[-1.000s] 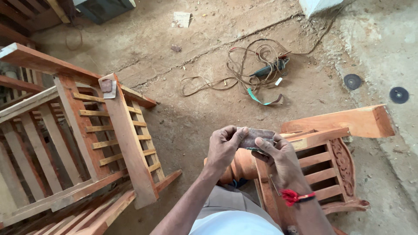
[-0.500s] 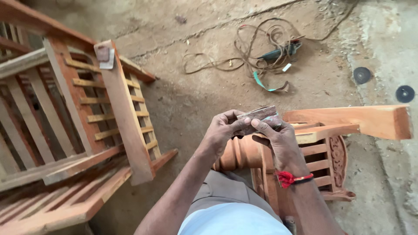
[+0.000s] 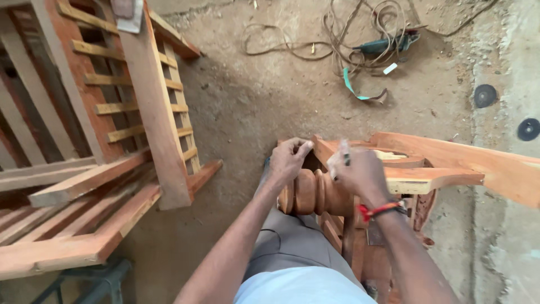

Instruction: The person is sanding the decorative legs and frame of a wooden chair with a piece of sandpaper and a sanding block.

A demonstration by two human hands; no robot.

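Observation:
My left hand point(image 3: 288, 159) rests with curled fingers on the top of a turned wooden chair leg point(image 3: 312, 192). My right hand point(image 3: 355, 169), with a red band at the wrist, grips a small folded piece of sandpaper point(image 3: 338, 160) held just above the same leg. The leg belongs to an unfinished wooden chair point(image 3: 444, 169) lying in front of my knees. The two hands are close together but apart.
A slatted wooden chair frame point(image 3: 112, 129) lies at the left, with a scrap of sandpaper point(image 3: 126, 14) on its rail. A power tool with tangled cable point(image 3: 382, 45) lies on the dirt floor at the back. Two dark discs point(image 3: 485, 95) lie at the right.
My hands, which held the sandpaper together in front of me, have dropped to the chair leg and parted. The view has tilted down and moved closer.

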